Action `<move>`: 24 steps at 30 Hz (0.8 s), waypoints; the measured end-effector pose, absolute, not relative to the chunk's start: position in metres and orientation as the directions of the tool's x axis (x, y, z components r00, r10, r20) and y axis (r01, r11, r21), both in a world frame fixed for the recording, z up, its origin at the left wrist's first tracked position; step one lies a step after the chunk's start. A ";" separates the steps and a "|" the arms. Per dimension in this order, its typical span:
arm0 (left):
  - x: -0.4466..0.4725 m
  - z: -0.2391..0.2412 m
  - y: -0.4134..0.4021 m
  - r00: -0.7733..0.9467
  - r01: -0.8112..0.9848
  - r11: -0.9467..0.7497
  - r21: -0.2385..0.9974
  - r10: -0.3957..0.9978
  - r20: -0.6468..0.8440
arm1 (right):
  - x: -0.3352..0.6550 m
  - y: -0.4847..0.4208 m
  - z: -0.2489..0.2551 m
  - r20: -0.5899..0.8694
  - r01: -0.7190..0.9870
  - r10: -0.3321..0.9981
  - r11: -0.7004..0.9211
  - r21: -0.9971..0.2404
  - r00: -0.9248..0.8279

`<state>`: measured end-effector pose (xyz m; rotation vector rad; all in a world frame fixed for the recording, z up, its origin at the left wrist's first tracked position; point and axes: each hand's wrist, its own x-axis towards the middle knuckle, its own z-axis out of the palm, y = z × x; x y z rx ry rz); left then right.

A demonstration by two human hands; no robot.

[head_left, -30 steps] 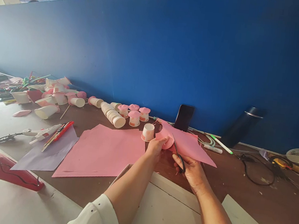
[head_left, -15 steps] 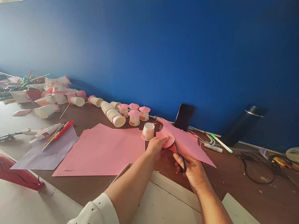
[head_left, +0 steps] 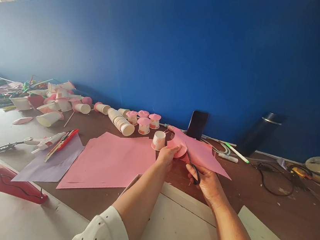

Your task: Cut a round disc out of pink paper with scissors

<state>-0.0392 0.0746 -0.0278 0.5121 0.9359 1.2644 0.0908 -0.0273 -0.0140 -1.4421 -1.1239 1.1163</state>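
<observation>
Right of the cup (head_left: 159, 140), the left hand (head_left: 170, 155) gripped the pink sheet (head_left: 201, 152), while the right hand (head_left: 203, 180), farther from the cup, gripped scissors (head_left: 189, 160) whose long axis slanted away and cupward, blades at the sheet's cut.

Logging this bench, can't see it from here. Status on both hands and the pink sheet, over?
Left hand gripping pink sheet. Right hand holding scissors, blades at the sheet. White cup close beside left hand.
</observation>
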 end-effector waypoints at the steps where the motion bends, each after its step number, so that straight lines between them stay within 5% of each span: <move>1: -0.039 -0.027 0.074 0.010 -0.567 0.259 0.782 0.951 -0.308 | 0.091 -0.027 -0.014 -0.096 0.104 0.983 -0.113 -0.988 0.156; 24: -0.054 -0.023 0.074 0.027 -0.496 0.229 0.838 0.968 -0.248 | 0.091 -0.028 -0.012 -0.106 0.073 0.985 -0.116 -0.991 0.137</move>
